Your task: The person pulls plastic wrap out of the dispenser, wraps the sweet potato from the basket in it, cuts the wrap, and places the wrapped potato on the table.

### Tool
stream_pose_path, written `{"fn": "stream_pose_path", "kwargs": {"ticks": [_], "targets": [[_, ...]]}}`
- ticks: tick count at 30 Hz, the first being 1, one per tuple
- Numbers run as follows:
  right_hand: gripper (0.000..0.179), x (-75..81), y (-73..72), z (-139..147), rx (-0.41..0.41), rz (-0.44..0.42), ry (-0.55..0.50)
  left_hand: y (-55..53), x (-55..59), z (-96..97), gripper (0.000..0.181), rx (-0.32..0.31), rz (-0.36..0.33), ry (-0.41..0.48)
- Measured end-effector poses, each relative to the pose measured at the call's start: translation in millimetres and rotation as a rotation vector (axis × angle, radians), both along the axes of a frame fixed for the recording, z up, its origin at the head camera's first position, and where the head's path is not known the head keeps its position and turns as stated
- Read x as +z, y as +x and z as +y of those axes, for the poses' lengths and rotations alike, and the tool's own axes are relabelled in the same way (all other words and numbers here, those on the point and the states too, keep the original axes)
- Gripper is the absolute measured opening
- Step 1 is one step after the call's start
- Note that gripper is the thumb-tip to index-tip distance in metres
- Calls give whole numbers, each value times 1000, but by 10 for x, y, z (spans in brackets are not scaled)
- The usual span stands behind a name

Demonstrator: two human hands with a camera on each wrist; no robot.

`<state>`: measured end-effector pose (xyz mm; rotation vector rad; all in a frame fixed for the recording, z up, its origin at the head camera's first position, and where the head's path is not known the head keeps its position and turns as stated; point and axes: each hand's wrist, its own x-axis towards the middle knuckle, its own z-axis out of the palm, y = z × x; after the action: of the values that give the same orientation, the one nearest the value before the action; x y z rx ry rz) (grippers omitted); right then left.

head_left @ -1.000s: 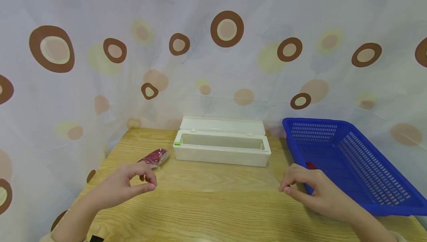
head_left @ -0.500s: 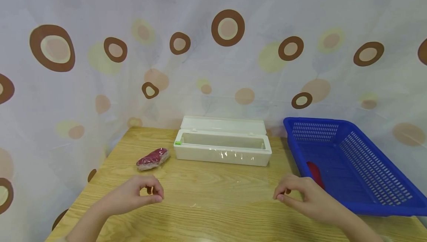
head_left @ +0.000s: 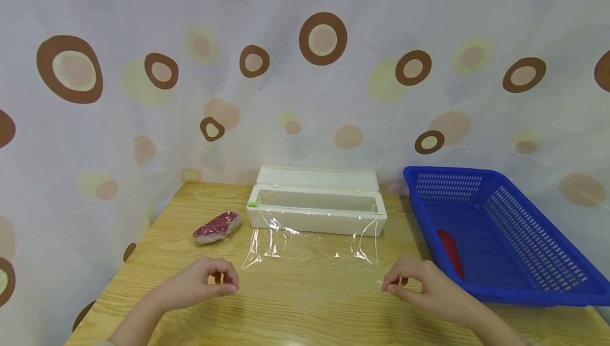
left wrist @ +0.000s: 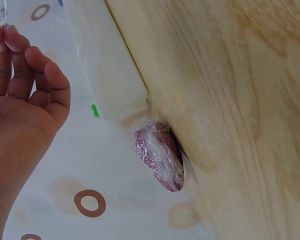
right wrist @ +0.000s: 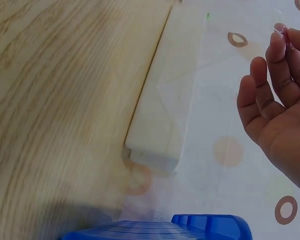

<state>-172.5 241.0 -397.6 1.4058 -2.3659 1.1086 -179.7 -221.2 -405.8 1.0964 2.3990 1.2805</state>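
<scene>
Between my two hands stretches a clear sheet of cling film [head_left: 310, 248], its creases glinting in front of the white cling film dispenser [head_left: 316, 222]. The dispenser's lid [head_left: 316, 178] is raised at the back. My left hand [head_left: 200, 284] pinches the film's near left corner between thumb and fingertips. At the near right corner, my right hand [head_left: 424, 289] pinches it the same way; in the right wrist view, a bit of film shows at the fingertips of this right hand [right wrist: 282, 95]. Left of the dispenser lies a dark red oblong thing [head_left: 217, 228] wrapped in clear film.
A blue plastic basket [head_left: 529, 299] stands at the right, with a red elongated thing [head_left: 450, 253] inside against its near left wall. A patterned curtain [head_left: 286, 91] hangs behind and left of the wooden table [head_left: 295, 314]. A green tab [head_left: 252, 204] marks the dispenser's left end.
Both hands have come closer together and slightly nearer to me, the left moving right and the right moving left. Glints and folds now show on the film before the dispenser.
</scene>
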Motion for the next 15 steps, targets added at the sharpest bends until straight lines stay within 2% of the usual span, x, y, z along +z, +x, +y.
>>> {"fn": "stream_pose_path", "kwargs": {"ticks": [3,6,10,15], "targets": [[32,-59,-26,-13,15,4,-13,-33,-53,4,4,-5,-12,-11],[27,-122,-45,-26,22,-15,-3,-77,-111,13,3,6,-52,-46],[21,-190,-70,-41,34,-41,43,-140,-178,33,5,16,-98,-97],[13,-221,-78,-46,35,-84,113,-200,-244,49,4,-1,-115,-117]]}}
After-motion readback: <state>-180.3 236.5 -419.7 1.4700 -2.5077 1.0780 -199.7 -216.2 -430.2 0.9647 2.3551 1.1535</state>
